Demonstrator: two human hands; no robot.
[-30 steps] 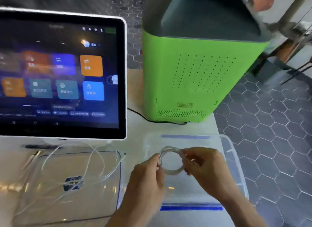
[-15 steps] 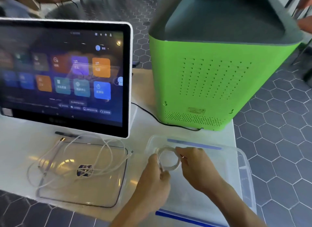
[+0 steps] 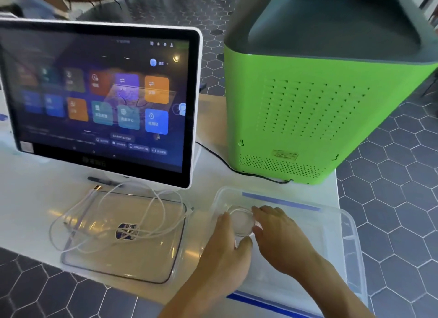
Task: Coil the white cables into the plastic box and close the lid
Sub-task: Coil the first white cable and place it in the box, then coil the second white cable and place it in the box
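A clear plastic box (image 3: 350, 227) with blue handle strips sits on the white table at the right. Inside its near left corner lies a small coiled white cable (image 3: 240, 220). My left hand (image 3: 225, 253) grips the coil's left and lower side with thumb and fingers. My right hand (image 3: 279, 237) presses on the coil's right side, fingers curled over it. The clear lid (image 3: 147, 268) lies flat on the table to the left of the box. Loose white cables (image 3: 118, 213) sprawl over the lid, one with a gold plug at its far end.
A touchscreen monitor (image 3: 99, 99) stands behind the lid. A tall green machine (image 3: 303, 118) stands behind the box, with a black cord (image 3: 237, 170) running from it. The table's near edge drops to a grey hexagon-tile floor (image 3: 403, 199).
Both hands have lowered the coil from above the box down into it. The camera view has moved closer and shifted right.
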